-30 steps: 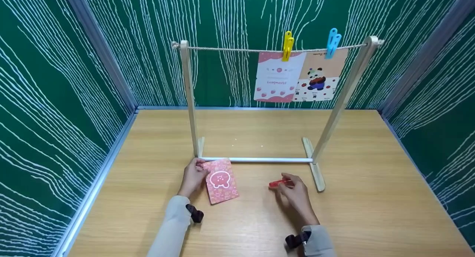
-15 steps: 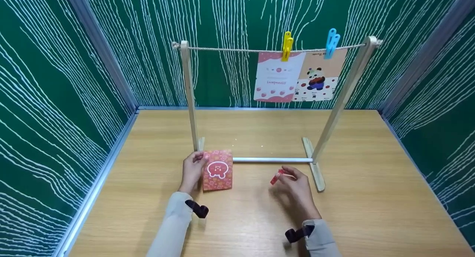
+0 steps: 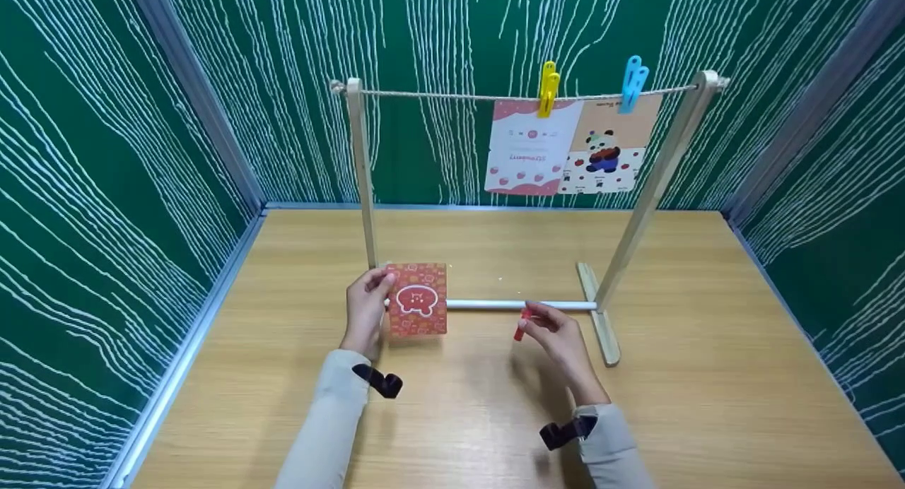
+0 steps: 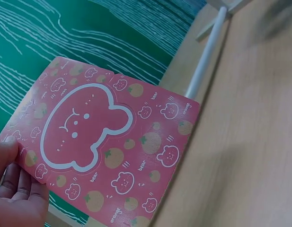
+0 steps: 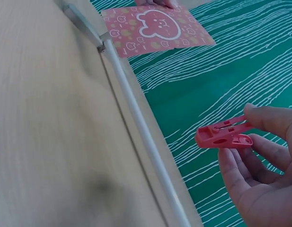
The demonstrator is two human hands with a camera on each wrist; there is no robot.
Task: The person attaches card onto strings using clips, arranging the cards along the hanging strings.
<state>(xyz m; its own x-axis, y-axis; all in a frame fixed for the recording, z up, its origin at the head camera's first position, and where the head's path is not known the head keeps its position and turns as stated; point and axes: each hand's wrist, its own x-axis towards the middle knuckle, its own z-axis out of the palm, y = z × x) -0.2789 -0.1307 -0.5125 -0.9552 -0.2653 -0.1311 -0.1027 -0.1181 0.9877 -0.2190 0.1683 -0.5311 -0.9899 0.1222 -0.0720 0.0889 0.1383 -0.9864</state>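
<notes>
My left hand (image 3: 365, 307) pinches a red patterned card (image 3: 417, 318) by its left edge, holding it upright above the table. In the left wrist view the card (image 4: 84, 127) shows a white-outlined bear face, with the thumb over one corner. My right hand (image 3: 562, 337) pinches a red clothespin (image 3: 522, 325) between thumb and fingers; the right wrist view shows that clothespin (image 5: 224, 133) apart from everything else. Above both hands runs a rope (image 3: 438, 95). A yellow clothespin (image 3: 547, 93) and a blue clothespin (image 3: 633, 86) hold a strawberry card (image 3: 527, 167) and a panda card (image 3: 636, 132) on it.
The rope spans two wooden posts (image 3: 363, 171), joined low down by a white rod (image 3: 495, 304). A wooden foot (image 3: 599, 316) reaches forward on the right. Green walls (image 3: 424, 22) with white lines enclose the wooden table (image 3: 452, 418).
My left hand has lifted the card off the table, turned it straighter and raised it past the white rod. My right hand has risen slightly, turning the red clothespin more upright.
</notes>
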